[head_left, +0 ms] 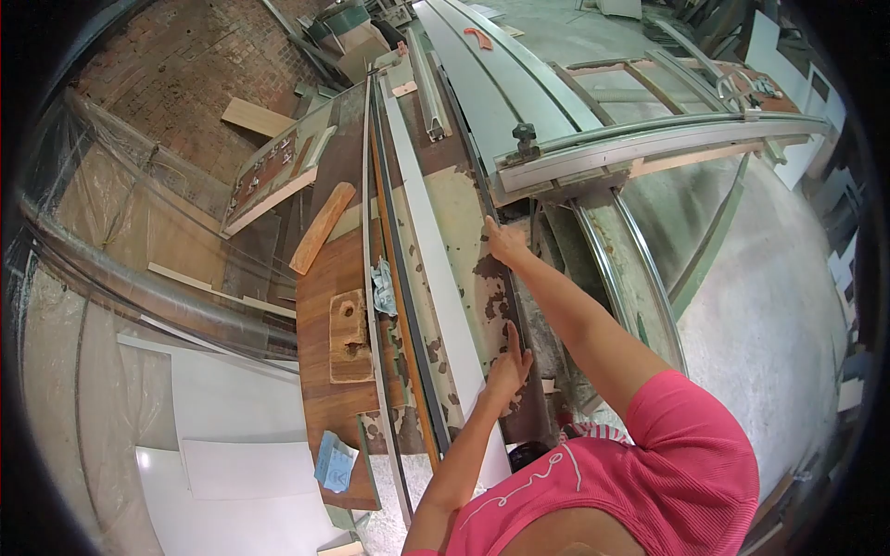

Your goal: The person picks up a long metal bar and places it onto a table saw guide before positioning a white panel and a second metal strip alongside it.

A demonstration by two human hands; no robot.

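Observation:
My left hand (509,372) is low over the worn saw table (468,236), its index finger stretched forward and thumb apart. It holds nothing that I can see. Farther forward, my right hand (507,245) reaches the table's dark right edge, a fingertip extended and no object visible in it. The other fingers are partly hidden. A long white strip (436,255) lies lengthwise on the table, left of both hands. Beside it runs a dark-edged fence rail (400,255). The table's cream surface is patched with brown.
A sliding table (505,83) with a metal crosscut fence (667,144) stands ahead and right. On the left are a wooden block with holes (349,338), an orange-brown wood piece (322,228), crumpled blue-white papers (336,461) and white panels (250,468). An orange piece (478,38) lies far ahead.

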